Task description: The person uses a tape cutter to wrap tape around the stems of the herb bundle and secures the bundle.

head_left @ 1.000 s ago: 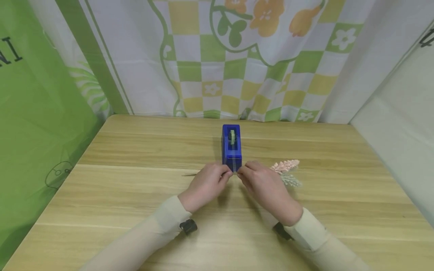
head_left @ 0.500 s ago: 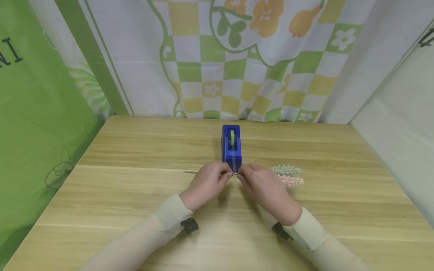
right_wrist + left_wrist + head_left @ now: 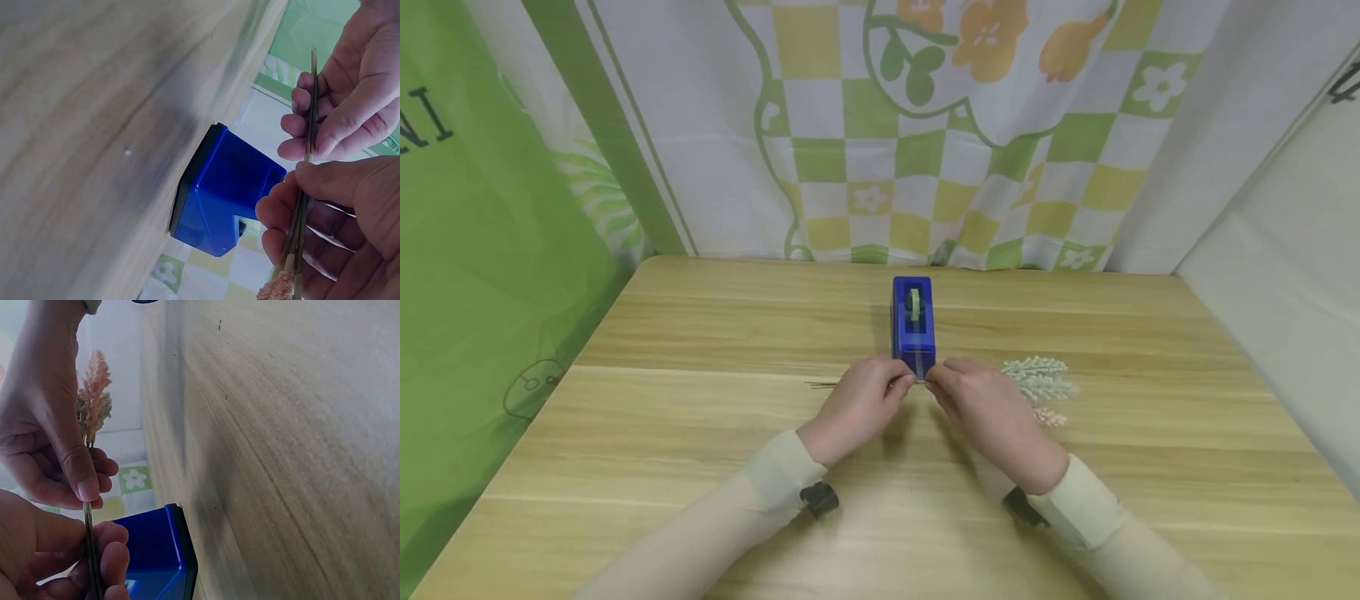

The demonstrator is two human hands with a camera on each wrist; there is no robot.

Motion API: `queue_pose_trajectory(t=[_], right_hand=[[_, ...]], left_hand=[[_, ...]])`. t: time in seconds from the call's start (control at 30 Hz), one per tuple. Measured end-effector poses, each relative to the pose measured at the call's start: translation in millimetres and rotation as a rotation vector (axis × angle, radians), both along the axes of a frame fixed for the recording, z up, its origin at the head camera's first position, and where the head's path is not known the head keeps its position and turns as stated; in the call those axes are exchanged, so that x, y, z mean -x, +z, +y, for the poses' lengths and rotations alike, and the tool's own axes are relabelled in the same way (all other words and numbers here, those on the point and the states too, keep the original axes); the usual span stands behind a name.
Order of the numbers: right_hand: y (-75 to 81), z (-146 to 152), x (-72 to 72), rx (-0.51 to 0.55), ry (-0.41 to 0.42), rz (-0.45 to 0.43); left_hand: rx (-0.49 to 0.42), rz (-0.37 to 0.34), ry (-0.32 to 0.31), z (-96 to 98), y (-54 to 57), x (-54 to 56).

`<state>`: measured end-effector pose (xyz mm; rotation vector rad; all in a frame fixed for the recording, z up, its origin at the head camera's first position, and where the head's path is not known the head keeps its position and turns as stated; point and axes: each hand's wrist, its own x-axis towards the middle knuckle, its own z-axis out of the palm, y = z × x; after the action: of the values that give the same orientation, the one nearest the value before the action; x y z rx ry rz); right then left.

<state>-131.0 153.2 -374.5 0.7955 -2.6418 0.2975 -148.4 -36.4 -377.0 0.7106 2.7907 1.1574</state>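
Both hands pinch one thin bundle of flower stems (image 3: 312, 106), held level from left to right. My left hand (image 3: 853, 410) grips the stems toward their bare ends (image 3: 822, 385), which stick out to its left. My right hand (image 3: 996, 425) pinches them close beside it, thumb against fingertips. Fluffy pale green flower heads (image 3: 1045, 379) and a pink flower head (image 3: 1049, 417) show past the right hand. Just beyond the fingertips stands a blue tape dispenser (image 3: 913, 340), its tape roll (image 3: 914, 304) on top. Fingers hide most of the stems' middle in the head view.
The wooden table (image 3: 715, 333) runs back to a checked, flowered curtain (image 3: 917, 158). A green cloth (image 3: 482, 275) hangs at the left and a pale cloth (image 3: 1292, 250) at the right.
The flower bundle has turned about its length between the fingers: the pink head went from the far side to the near side, green heads now farther. Both hands stay nearly in place.
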Motion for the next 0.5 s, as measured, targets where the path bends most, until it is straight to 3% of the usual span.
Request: queue_pose_trajectory(t=[0.5], right_hand=[[1.2, 0.2, 0.5, -0.013, -0.007, -0.080]], left_hand=[[-0.013, -0.009, 0.015, 1.0, -0.3, 1.4]])
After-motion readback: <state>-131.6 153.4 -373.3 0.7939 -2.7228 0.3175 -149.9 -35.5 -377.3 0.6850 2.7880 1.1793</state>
